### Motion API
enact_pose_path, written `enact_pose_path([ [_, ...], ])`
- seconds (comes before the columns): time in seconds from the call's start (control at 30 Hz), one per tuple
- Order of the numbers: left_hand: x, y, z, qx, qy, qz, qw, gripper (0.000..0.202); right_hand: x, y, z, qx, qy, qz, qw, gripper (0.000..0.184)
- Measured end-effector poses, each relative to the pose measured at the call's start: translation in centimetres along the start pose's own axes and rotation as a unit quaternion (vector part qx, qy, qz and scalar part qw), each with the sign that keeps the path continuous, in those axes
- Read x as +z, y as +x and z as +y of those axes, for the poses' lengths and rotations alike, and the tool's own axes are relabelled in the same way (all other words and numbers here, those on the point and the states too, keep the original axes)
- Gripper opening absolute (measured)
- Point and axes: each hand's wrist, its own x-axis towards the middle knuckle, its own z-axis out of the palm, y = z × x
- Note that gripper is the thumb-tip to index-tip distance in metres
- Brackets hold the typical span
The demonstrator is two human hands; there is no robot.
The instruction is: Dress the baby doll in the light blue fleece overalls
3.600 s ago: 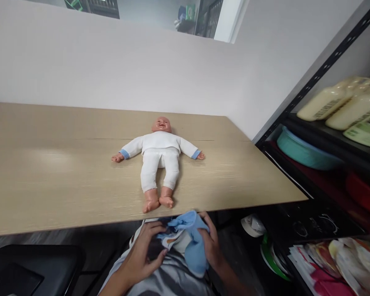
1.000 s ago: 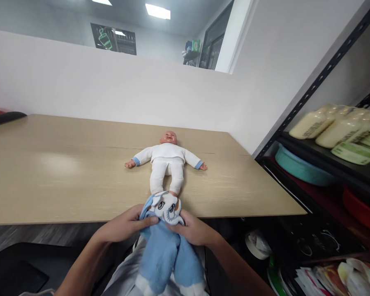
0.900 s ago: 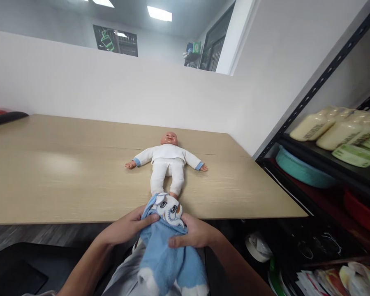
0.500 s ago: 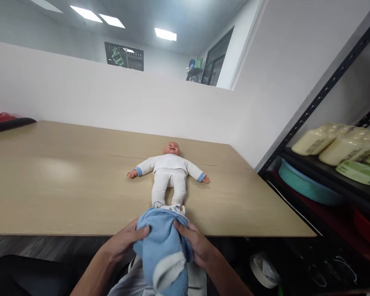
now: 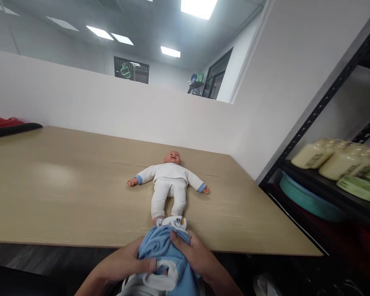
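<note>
A light-blue fleece baby garment point(image 5: 164, 243) with white trim is bunched between my hands at the table's front edge. My left hand point(image 5: 131, 262) grips its left side, thumb beside a white-edged opening point(image 5: 165, 277). From the right, my right hand point(image 5: 197, 254) pinches the fabric, thumb on top. A white part with a small face design point(image 5: 178, 222) shows at the garment's far end, close to the feet of a baby doll point(image 5: 170, 181). The doll lies on its back, arms spread, in a white top and trousers with blue cuffs.
The wooden table point(image 5: 80, 197) meets a white wall point(image 5: 135, 111) at the back. Red cloth point(image 5: 3, 121) lies at the far left. On the right, a black shelf holds cream bottles point(image 5: 342, 158) and a teal basin point(image 5: 308, 199).
The garment has been gathered up, and its white-edged opening now lies by my left thumb. My left hand has shifted onto that part. The camera view has tilted slightly upward.
</note>
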Motion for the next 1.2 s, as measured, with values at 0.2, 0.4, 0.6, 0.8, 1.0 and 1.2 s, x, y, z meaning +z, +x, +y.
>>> enact_pose_path([
  [0.2,-1.0,-1.2,-0.4,0.006,0.047,-0.019,0.999,0.079,-0.6,-2.7,-2.6,-0.044,0.005,-0.221,0.974,0.083],
  [0.4,-0.7,-0.7,-0.4,0.006,-0.017,0.082,0.996,0.059,-0.2,-1.6,-0.7,-0.019,0.055,-0.088,0.994,0.071],
  [0.6,0.8,1.3,0.6,0.062,0.086,0.212,0.972,0.044,1.7,1.5,0.7,-0.086,-0.091,0.175,0.977,0.044],
  [0.8,-0.2,1.0,0.0,0.036,0.281,0.319,0.904,0.027,2.3,2.6,1.0,-0.137,-0.344,0.225,0.901,0.049],
  [1.0,-0.9,0.9,-1.4,-0.048,0.442,0.308,0.841,0.032,3.2,3.0,1.3,-0.127,-0.451,0.179,0.865,0.050],
  [1.2,-1.8,1.3,-2.4,0.013,0.505,0.306,0.807,0.041,3.6,3.0,1.8,-0.091,-0.510,0.126,0.846,0.054],
])
